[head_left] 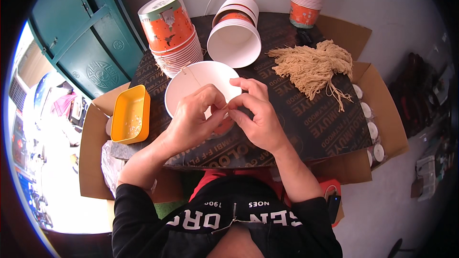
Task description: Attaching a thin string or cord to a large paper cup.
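Note:
A large white-lined paper bucket (178,88) with an orange outside stands tilted at the near middle of the table, its mouth facing up. A thin beige string (195,77) runs down its inner wall from the rim to my left hand. Over the bucket's near side, my left hand (200,112) is closed in a pinch, the string leading into its fingers. My right hand (256,117) pinches against the left fingertips, thumb and forefinger together, other fingers curled. What lies between the right fingertips is too small to make out.
A yellow tray (125,114) with small white bits sits left. Bucket stacks stand upside down (165,26), lie sideways (234,43) and rise at far right (306,7). A bundle of beige strings (313,64) lies right. An open cardboard box (389,114) holds several white-topped things.

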`<control>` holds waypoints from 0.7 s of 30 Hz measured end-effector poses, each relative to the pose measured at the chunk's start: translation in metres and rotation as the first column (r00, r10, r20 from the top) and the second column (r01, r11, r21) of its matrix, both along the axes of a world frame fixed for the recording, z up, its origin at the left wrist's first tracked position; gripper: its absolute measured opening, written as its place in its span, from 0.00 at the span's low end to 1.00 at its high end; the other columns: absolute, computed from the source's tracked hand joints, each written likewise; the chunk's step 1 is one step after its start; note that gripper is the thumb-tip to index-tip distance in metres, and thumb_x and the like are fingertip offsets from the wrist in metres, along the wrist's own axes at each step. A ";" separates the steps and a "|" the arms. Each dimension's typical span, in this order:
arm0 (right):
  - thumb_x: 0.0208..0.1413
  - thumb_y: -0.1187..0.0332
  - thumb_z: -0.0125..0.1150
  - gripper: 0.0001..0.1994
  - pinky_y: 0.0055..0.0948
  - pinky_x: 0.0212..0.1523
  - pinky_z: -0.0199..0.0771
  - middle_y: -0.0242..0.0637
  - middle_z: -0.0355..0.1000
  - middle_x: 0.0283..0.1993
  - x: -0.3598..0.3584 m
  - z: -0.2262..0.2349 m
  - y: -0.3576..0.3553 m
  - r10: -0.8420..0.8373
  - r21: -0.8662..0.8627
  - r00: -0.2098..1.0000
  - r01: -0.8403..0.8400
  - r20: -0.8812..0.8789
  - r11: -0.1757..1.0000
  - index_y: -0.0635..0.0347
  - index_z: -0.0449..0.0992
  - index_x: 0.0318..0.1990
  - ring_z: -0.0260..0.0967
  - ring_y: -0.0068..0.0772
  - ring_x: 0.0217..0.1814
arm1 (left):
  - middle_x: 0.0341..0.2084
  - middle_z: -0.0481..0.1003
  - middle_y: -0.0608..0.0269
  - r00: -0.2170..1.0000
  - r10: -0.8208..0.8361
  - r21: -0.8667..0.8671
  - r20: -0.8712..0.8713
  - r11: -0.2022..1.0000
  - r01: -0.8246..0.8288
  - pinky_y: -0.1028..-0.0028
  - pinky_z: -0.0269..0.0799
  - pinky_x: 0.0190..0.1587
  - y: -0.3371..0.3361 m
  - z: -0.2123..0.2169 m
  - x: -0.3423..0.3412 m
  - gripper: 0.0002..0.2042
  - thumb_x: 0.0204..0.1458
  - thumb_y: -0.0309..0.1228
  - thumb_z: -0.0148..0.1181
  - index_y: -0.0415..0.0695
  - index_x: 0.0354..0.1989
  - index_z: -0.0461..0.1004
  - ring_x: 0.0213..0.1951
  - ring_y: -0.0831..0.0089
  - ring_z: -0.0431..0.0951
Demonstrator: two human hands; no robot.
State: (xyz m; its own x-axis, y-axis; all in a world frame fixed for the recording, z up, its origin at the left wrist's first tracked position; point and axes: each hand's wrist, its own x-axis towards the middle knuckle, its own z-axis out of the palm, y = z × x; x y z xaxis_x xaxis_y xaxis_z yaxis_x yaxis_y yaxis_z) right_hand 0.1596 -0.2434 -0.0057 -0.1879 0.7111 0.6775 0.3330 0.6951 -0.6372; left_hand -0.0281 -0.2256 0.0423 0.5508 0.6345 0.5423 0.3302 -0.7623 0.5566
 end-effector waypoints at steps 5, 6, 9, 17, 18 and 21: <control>0.48 0.81 0.62 0.10 0.39 0.63 0.59 0.43 0.66 0.59 -0.001 -0.001 0.002 -0.011 -0.045 0.986 0.003 -0.167 0.999 0.63 0.73 0.38 0.57 0.46 0.63 | 0.25 0.74 0.58 1.000 0.012 0.003 -0.007 1.000 -0.012 0.70 0.73 0.32 0.001 0.000 0.000 0.07 0.50 0.20 0.63 0.40 0.30 0.68 0.29 0.66 0.78; 0.48 0.81 0.62 0.10 0.39 0.63 0.59 0.43 0.66 0.59 -0.001 0.000 0.002 -0.011 -0.045 0.986 0.004 -0.167 0.999 0.63 0.73 0.38 0.57 0.46 0.63 | 0.25 0.74 0.58 1.000 0.011 0.003 -0.007 1.000 -0.011 0.70 0.73 0.32 0.001 0.000 0.000 0.07 0.50 0.20 0.63 0.40 0.30 0.68 0.29 0.66 0.78; 0.48 0.80 0.63 0.09 0.39 0.61 0.59 0.43 0.67 0.57 -0.002 0.003 0.004 -0.046 0.010 0.992 0.048 -0.122 0.999 0.62 0.73 0.37 0.59 0.45 0.61 | 0.25 0.74 0.58 1.000 0.016 0.010 -0.008 1.000 -0.016 0.70 0.73 0.32 0.001 -0.001 0.000 0.08 0.50 0.20 0.63 0.40 0.30 0.68 0.29 0.66 0.78; 0.52 0.76 0.63 0.02 0.37 0.61 0.60 0.40 0.69 0.56 0.000 0.000 0.008 -0.137 0.084 0.990 0.134 0.033 0.987 0.65 0.77 0.33 0.60 0.42 0.61 | 0.25 0.74 0.59 1.000 0.031 0.018 -0.007 0.999 -0.031 0.70 0.73 0.31 0.001 -0.001 0.000 0.08 0.50 0.19 0.63 0.39 0.31 0.69 0.29 0.66 0.78; 0.52 0.76 0.63 0.02 0.37 0.61 0.60 0.40 0.69 0.56 0.000 0.001 0.008 -0.137 0.084 0.990 0.134 0.033 0.987 0.65 0.77 0.33 0.60 0.42 0.61 | 0.25 0.74 0.59 1.000 0.031 0.018 -0.007 0.999 -0.030 0.70 0.73 0.31 0.000 -0.001 0.001 0.08 0.50 0.19 0.63 0.39 0.31 0.69 0.29 0.66 0.78; 0.52 0.77 0.58 0.05 0.39 0.66 0.53 0.41 0.67 0.60 0.000 0.001 0.009 -0.056 0.036 0.995 0.053 0.083 0.998 0.65 0.78 0.35 0.56 0.44 0.66 | 0.26 0.74 0.58 1.000 0.025 0.023 -0.017 0.999 -0.025 0.70 0.73 0.31 -0.001 0.000 0.001 0.08 0.50 0.19 0.63 0.39 0.31 0.69 0.29 0.66 0.79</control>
